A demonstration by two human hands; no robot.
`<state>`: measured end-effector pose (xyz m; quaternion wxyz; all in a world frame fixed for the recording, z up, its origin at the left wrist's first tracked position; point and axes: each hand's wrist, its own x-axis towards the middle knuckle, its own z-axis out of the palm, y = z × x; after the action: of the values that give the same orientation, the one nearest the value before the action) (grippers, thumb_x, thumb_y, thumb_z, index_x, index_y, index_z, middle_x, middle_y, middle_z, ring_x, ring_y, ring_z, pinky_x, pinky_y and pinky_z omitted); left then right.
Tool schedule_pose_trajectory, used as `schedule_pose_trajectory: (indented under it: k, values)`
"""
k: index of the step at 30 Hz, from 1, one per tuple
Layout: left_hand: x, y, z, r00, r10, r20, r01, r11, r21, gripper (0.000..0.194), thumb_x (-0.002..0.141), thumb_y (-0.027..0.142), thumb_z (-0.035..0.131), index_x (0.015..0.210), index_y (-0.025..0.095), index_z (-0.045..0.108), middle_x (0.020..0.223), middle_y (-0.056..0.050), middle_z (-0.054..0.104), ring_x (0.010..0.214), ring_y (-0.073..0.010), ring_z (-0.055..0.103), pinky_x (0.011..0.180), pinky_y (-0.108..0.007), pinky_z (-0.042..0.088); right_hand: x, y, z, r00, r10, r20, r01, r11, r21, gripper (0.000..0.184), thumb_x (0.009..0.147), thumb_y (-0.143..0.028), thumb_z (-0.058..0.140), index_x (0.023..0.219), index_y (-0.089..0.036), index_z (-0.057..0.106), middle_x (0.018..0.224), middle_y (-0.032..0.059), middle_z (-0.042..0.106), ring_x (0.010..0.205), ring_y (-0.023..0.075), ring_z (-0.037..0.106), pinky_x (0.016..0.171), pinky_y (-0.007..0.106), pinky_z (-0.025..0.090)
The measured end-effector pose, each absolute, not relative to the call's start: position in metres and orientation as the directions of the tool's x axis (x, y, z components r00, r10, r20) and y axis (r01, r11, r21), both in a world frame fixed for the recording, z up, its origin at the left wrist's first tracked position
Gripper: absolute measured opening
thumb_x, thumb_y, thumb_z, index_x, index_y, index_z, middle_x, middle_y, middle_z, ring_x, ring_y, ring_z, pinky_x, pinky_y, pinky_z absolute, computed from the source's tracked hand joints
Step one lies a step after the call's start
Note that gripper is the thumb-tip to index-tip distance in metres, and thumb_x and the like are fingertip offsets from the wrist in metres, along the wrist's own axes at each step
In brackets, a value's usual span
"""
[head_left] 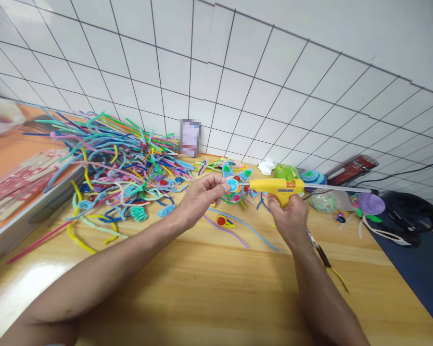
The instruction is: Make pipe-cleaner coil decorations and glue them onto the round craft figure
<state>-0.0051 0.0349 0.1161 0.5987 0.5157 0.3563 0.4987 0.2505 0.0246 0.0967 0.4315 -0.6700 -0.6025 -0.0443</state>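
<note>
Light-blue round fuzzy disc [232, 185], small, is held above the wooden tabletop [187, 278], near the centre of my view. My left hand [204, 198] pinches it between thumb and fingers. My right hand [290, 218] is wrapped around the handle of a yellow plastic glue gun [274, 185], its metal nozzle pointing left at the disc's right edge; I cannot tell whether they touch. Just behind the disc is a multicoloured figure with two pointed blue-and-green ears [227, 170]. To the left spreads a tangled heap of bright fuzzy pipe cleaners [119, 166]; a crumpled white tissue [266, 166] lies near the tiled wall [180, 62].
</note>
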Motion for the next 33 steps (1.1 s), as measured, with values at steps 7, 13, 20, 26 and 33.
schedule_pose_trajectory:
  k: [7,13,20,26,33]
  values:
    - [-0.0057,0.0358,0.1167,0.233,0.968,0.090,-0.243,-0.032,0.969,0.032,0.077,0.044,0.081,0.079,0.017,0.064,0.061,0.004,0.053,0.056,-0.0089,0.046,0.059,-0.024,0.036,0.2512,0.0238,0.0963,0.270,0.781,0.563,0.844,0.089,-0.529,0.029,0.074,-0.048,0.066,0.065,-0.022,0.057,0.056,0.0026,0.060,0.056,0.0198,0.058,0.057,0.032,0.047]
    - [-0.0057,0.0353,0.1164,0.233,0.968,0.090,-0.226,-0.036,0.973,0.029,0.079,0.043,0.079,0.079,0.017,0.064,0.060,0.004,0.054,0.056,-0.0093,0.046,0.059,-0.024,0.036,0.2510,0.0236,0.0961,0.274,0.777,0.566,0.845,0.087,-0.528,0.030,0.074,-0.049,0.066,0.064,-0.023,0.054,0.057,0.0038,0.062,0.056,0.0206,0.058,0.057,0.033,0.047]
    - [-0.0057,0.0350,0.1163,0.238,0.967,0.089,-0.240,-0.030,0.970,0.030,0.078,0.042,0.080,0.079,0.017,0.064,0.061,0.004,0.054,0.057,-0.0089,0.047,0.059,-0.024,0.036,0.2495,0.0232,0.0979,0.287,0.786,0.548,0.843,0.065,-0.534,0.029,0.073,-0.050,0.064,0.067,-0.023,0.056,0.060,0.0047,0.063,0.059,0.0221,0.061,0.059,0.034,0.047]
    - [-0.0052,0.0359,0.1166,0.238,0.967,0.086,-0.239,-0.027,0.971,0.032,0.076,0.044,0.081,0.079,0.017,0.065,0.060,0.004,0.054,0.056,-0.0090,0.047,0.058,-0.024,0.036,0.2499,0.0234,0.0979,0.277,0.774,0.570,0.848,0.082,-0.524,0.029,0.073,-0.049,0.066,0.066,-0.024,0.054,0.058,0.0032,0.062,0.056,0.0201,0.058,0.056,0.032,0.045]
    - [-0.0042,0.0356,0.1183,0.240,0.967,0.081,-0.242,-0.021,0.970,0.036,0.074,0.048,0.082,0.077,0.017,0.064,0.061,0.004,0.054,0.056,-0.0089,0.047,0.057,-0.024,0.037,0.2489,0.0239,0.0981,0.276,0.769,0.577,0.845,0.091,-0.527,0.029,0.073,-0.048,0.066,0.064,-0.024,0.053,0.057,0.0029,0.061,0.055,0.0200,0.058,0.057,0.033,0.046]
